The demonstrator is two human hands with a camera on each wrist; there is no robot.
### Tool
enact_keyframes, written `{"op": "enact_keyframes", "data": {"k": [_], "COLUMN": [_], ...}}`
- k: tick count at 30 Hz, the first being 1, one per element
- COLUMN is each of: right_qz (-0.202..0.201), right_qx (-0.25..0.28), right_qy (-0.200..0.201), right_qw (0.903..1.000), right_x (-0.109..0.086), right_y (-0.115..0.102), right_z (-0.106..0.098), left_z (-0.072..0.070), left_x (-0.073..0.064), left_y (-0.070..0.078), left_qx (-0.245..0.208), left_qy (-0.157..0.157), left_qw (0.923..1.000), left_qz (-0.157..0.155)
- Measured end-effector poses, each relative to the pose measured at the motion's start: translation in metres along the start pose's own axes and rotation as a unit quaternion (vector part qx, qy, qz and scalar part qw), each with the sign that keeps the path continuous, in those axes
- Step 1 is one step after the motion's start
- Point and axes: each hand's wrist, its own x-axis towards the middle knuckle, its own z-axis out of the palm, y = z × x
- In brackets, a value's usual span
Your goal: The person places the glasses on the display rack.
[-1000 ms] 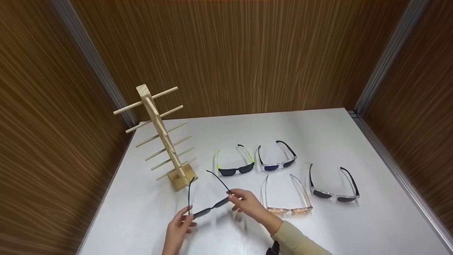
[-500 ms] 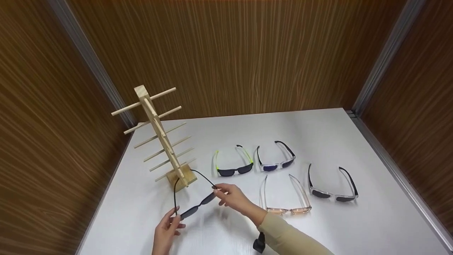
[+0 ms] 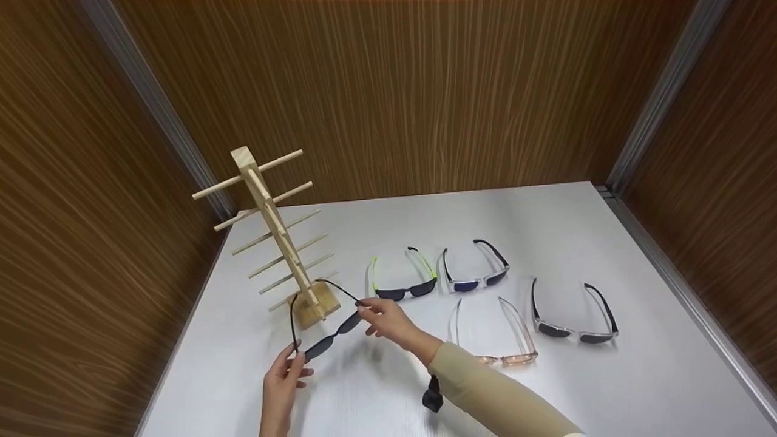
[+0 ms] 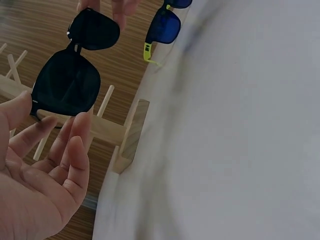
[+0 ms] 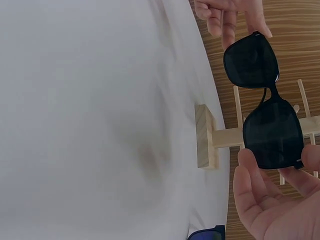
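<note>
Black sunglasses (image 3: 320,347) with dark lenses hang between both hands, temples unfolded and pointing away from the person. My left hand (image 3: 282,382) pinches the left end of the frame, thumb against the hinge corner in the left wrist view. At the other end, my right hand (image 3: 388,320) pinches the right corner between thumb and fingers. Just beyond stands a wooden glasses rack (image 3: 276,224) with several crosswise pegs on a square base (image 3: 328,300). In the head view the temple tips overlap that base and the lowest part of the post.
Right of the rack lie sunglasses with yellow-green temples (image 3: 391,294) and clear-framed ones with purple lenses (image 3: 466,286). Nearer are pink-tinted glasses (image 3: 519,359), partly behind the right sleeve (image 3: 491,388), and clear-framed dark sunglasses (image 3: 598,338). Wood-grain panels (image 3: 425,97) enclose the white table (image 3: 655,388).
Both hands have carried the black sunglasses left and slightly forward, so the temples now reach the rack's base in the head view. The other glasses and the rack stay put.
</note>
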Motion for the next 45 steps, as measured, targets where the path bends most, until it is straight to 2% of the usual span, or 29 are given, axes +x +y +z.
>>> {"op": "enact_keyframes", "data": {"k": [6,13,16,19,23,29,35,45], "right_qz": [0.015,0.055,0.069,0.080,0.094,0.125,0.145,0.159], "right_qx": [0.028,0.054,0.059,0.069,0.101,0.138,0.144,0.129], "right_qy": [0.006,0.027,0.040,0.051,0.052,0.048,0.044,0.026], "right_qw": [0.9995,0.9966,0.9950,0.9931,0.9890,0.9813,0.9780,0.9786], "right_x": [0.017,0.036,0.042,0.048,0.053,0.054,0.054,0.055], "right_y": [-0.007,-0.011,-0.014,-0.017,-0.016,-0.008,-0.003,0.003], "right_z": [0.008,0.020,0.022,0.023,0.026,0.028,0.028,0.029], "left_z": [-0.006,-0.010,-0.009,-0.008,-0.007,-0.004,0.001,0.003], "left_x": [0.009,0.020,0.026,0.033,0.040,0.045,0.049,0.054], "left_y": [0.008,0.011,0.012,0.012,0.009,0.000,-0.007,-0.010], "left_qx": [-0.003,-0.006,-0.011,-0.024,-0.045,-0.059,-0.061,-0.059], "left_qy": [0.010,0.021,0.027,0.042,0.058,0.059,0.057,0.067], "left_qw": [0.9999,0.9995,0.9987,0.9963,0.9926,0.9937,0.9949,0.9943], "left_qz": [0.014,0.024,0.041,0.071,0.096,0.075,0.057,0.059]}}
